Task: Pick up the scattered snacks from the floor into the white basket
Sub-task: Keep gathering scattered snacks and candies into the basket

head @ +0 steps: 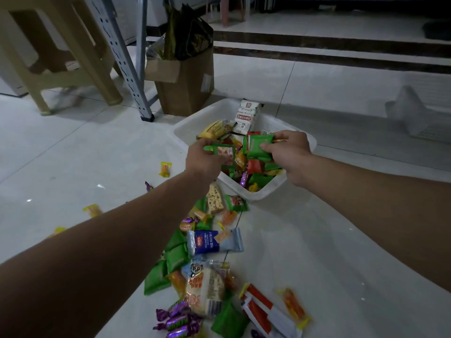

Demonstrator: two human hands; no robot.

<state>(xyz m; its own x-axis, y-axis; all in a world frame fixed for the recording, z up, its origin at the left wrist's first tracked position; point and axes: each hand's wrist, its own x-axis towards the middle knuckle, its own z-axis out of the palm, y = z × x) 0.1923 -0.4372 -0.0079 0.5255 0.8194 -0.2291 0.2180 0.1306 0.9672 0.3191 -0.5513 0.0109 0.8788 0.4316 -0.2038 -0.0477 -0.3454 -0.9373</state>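
Floor (341,240): snacks (207,276) scattered in pile, just beside white basket (288,185).
Basket well filled; slide-off over low rim risked if more is dropped on heap.
Hands apart, held above basket: left hand (202,159) clamped on windowed packet (223,152), right hand (290,154) pinched on green packet (258,147).
Yellow candy (165,169): set apart, easily missed.

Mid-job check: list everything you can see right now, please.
basket: one, white, floor centre, part full of snacks
carton: one, white, in basket, far side
floor snacks: many, mixed colours, piled nearer than basket, a few strays to the left
cracker pack: one, blue, in pile
purple candies: several, pile's near edge
box: one, brown, behind basket
stool: one, beige, top left
left hand: over basket, holds green-red packet
right hand: over basket, pinches green packet
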